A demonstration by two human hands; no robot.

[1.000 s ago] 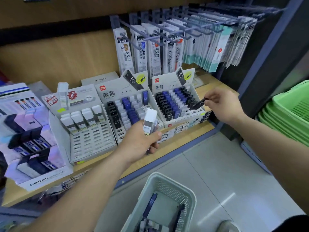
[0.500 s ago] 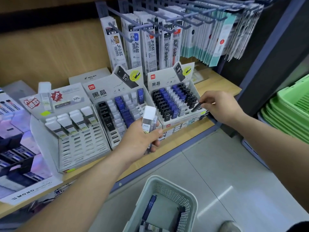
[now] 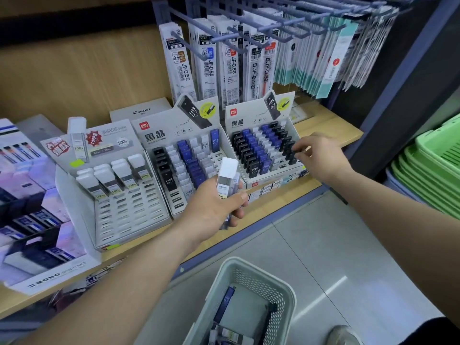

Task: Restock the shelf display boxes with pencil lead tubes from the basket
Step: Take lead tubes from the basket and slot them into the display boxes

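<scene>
Three display boxes stand on the wooden shelf. The left box point(image 3: 129, 215) holds white-capped tubes, the middle box point(image 3: 159, 128) black, blue and white tubes, and the right box point(image 3: 249, 115) is nearly full. My left hand point(image 3: 214, 207) grips a white-capped lead tube point(image 3: 227, 178), with more tubes behind it, in front of the middle box. My right hand point(image 3: 321, 158) pinches a black tube point(image 3: 293, 154) at the front right row of the right box. The grey basket point(image 3: 281, 292) on the floor below holds a blue tube point(image 3: 225, 305) and others.
Refill packs point(image 3: 211, 68) hang on hooks above the boxes. A MONO display point(image 3: 44, 260) sits at the shelf's left. Stacked green baskets point(image 3: 433, 165) stand at the right beside a dark shelf post point(image 3: 388, 95). A shoe tip point(image 3: 344, 334) shows by the grey basket.
My right hand has lowered the black tube from above the shelf's right edge into the front right row of the right box. My left hand has stayed put with its tubes.
</scene>
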